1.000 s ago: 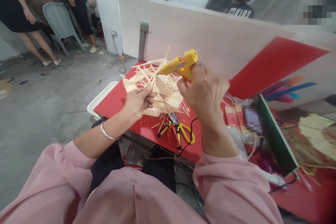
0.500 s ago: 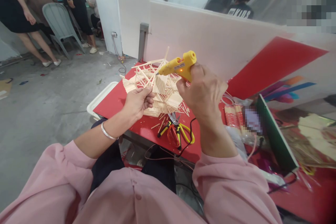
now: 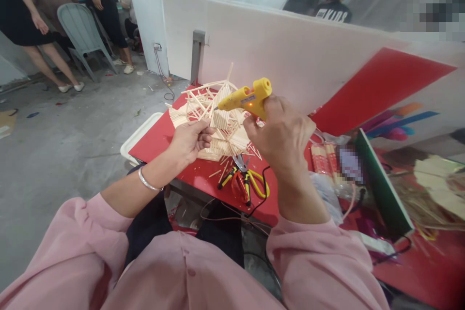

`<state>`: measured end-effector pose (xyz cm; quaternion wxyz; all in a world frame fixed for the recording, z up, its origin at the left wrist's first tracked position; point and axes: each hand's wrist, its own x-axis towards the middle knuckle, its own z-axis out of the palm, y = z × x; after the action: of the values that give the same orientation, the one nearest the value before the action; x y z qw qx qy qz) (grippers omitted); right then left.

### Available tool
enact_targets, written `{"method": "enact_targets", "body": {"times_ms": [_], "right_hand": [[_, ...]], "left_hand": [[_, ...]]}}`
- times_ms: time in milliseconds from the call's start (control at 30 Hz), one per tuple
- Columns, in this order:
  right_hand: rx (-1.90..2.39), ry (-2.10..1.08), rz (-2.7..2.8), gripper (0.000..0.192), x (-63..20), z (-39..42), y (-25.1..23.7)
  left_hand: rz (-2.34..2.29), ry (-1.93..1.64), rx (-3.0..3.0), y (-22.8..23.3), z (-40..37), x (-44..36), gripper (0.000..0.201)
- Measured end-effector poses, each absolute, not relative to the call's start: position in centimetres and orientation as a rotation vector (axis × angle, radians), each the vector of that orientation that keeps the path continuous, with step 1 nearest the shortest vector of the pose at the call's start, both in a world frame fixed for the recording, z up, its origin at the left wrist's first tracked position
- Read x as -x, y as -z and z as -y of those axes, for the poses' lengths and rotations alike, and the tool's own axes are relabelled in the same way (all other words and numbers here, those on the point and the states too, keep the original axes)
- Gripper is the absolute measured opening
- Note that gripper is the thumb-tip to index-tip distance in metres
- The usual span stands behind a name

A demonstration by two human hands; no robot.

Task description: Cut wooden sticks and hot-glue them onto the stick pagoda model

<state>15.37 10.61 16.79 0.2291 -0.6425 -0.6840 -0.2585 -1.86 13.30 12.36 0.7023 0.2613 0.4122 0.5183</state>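
My right hand [image 3: 279, 133] is wrapped round a yellow hot glue gun [image 3: 247, 98], its small orange light lit. The nozzle points left and down, at a thin wooden stick [image 3: 212, 115] pinched upright between the thumb and fingers of my left hand [image 3: 194, 139]. Whether the tip touches the stick I cannot tell. Just behind both hands stands a model built of thin wooden sticks [image 3: 232, 140], with slatted panels and an open lattice. My left hand hides part of its front left side.
Pliers with red, yellow and black handles [image 3: 243, 184] lie on the red table [image 3: 203, 179] near its front edge, beside a black cord. Loose stick pieces are scattered around them. Red-wrapped bundles [image 3: 321, 159] and a green board [image 3: 381, 184] are at the right. White boards [image 3: 276, 48] stand behind.
The glue gun has come down slightly, and its nozzle has moved a little down and left along the stick. My left hand has stayed almost still.
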Motion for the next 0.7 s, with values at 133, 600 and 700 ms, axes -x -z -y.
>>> {"method": "enact_targets", "body": {"times_ms": [133, 600, 700], "right_hand": [[1.752, 0.683, 1.879, 0.037, -15.48, -10.48, -16.61], [1.759, 0.672, 1.931, 0.038, -15.1, -10.12, -16.79], [1.713, 0.716, 1.949, 0.038, -15.22, -9.97, -16.59]], "left_hand": [[-0.932, -1.142, -0.574, -12.69, -13.25, 1.84, 0.022], [-0.936, -1.152, -0.546, -13.08, -13.29, 1.8, 0.02], [-0.935, -1.145, -0.531, -13.24, -13.39, 1.8, 0.022]]}}
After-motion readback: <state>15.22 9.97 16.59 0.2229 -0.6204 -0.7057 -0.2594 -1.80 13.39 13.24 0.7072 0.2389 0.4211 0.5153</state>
